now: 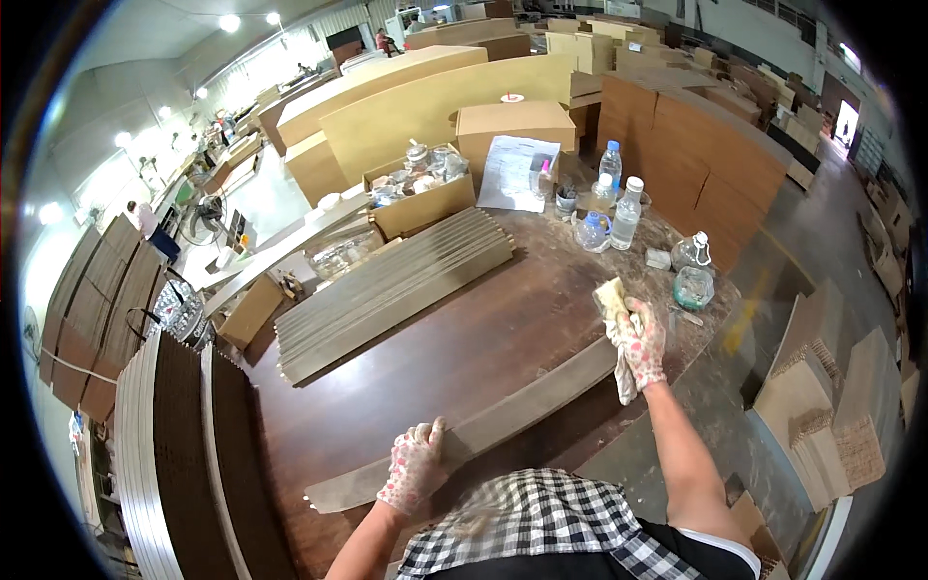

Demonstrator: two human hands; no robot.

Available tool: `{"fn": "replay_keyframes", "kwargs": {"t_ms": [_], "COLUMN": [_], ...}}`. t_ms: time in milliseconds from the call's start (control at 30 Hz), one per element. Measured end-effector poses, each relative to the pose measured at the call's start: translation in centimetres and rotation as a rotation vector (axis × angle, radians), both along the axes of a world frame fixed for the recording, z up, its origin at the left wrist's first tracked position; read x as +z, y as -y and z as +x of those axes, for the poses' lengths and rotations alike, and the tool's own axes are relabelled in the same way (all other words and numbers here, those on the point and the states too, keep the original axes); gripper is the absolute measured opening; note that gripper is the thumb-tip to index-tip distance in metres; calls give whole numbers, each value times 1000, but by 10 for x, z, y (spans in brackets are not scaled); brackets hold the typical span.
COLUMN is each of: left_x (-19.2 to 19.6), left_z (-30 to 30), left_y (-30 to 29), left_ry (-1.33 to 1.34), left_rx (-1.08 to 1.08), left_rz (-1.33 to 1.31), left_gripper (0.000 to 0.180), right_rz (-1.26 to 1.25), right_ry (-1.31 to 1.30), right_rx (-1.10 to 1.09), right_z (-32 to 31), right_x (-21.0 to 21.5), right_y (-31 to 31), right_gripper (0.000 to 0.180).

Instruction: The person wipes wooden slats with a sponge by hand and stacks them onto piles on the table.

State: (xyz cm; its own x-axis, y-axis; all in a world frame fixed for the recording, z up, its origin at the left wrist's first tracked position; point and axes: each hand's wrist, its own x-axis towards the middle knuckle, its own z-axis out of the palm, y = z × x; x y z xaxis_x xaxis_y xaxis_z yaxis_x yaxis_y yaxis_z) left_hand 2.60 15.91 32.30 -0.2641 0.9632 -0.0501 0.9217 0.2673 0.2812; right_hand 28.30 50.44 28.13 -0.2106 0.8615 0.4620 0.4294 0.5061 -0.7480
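Observation:
A long grey-brown wooden board (522, 411) lies slantwise across the near side of the dark brown table (425, 348). My left hand (414, 468), in a white glove with pink spots, grips its near edge toward the left end, thumb pointing up. By the board's right end, my right hand (642, 338), gloved alike, is closed around a pale yellowish cloth (611, 298) that sticks out above the fingers. Whitish fabric also hangs below that hand. Farther back rests a stack of similar grey boards (396, 290) with notched ends.
Beyond the stack is a cardboard box (425, 208) of odds and ends. Several bottles (626, 215), a paper sheet (520, 174) and a jar with green liquid (693, 288) occupy the table's far right. Stacked panels (184, 454) stand left; more boards (822, 406) stand right.

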Motion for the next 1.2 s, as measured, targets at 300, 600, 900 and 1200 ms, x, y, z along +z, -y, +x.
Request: {"fn": "replay_keyframes", "kwargs": {"t_ms": [300, 600, 900, 1200], "left_x": [-6, -38, -43, -49], "left_z": [20, 12, 19, 21], "left_y": [-3, -5, -3, -2], "left_ry": [-147, 48, 42, 44], "left_rx": [-66, -2, 10, 52], "left_rz": [130, 166, 231, 152], "left_gripper": [55, 70, 72, 78], "right_rz": [-211, 151, 456, 80], "right_ry": [-199, -3, 961, 608], "right_rx": [-55, 498, -29, 519], "right_z": [24, -123, -43, -22], "right_x": [-1, 14, -36, 22], "right_y": [27, 150, -17, 11], "right_gripper": [28, 29, 26, 30]}}
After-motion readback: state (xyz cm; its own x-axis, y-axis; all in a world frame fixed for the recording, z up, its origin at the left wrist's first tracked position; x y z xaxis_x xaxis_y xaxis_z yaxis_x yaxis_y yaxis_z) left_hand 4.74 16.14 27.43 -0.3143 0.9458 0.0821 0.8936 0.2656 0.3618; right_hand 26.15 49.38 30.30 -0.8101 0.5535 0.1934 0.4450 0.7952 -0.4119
